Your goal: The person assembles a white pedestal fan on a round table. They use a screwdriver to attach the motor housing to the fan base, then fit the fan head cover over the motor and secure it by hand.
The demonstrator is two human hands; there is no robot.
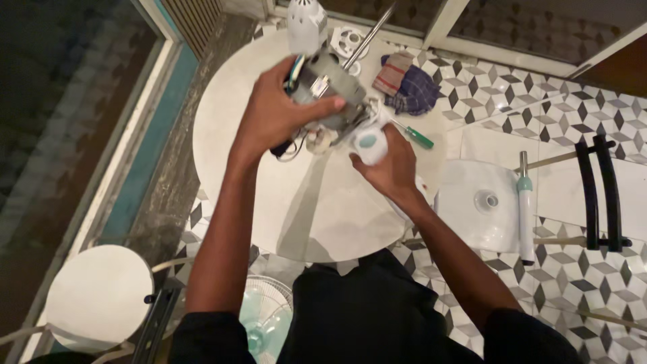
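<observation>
Both hands on a fan motor above the round table

Overhead, the left hand (273, 111) is wrapped firmly around a grey metal fan motor with coloured wires (323, 84), held over the round white table (229, 128); the right hand (387, 162) grips a white plastic housing piece with a pale green end (369, 141), touching the motor's lower side; a green-handled screwdriver (414, 135) lies just beside a crumpled checked cloth (408, 87).

Screwdriver (413, 135) right of motor (328, 84)

left hand (283, 111) grips grey fan motor (327, 84) | right hand (387, 165) holds white knob (369, 143) | round white table (229, 128)
</observation>
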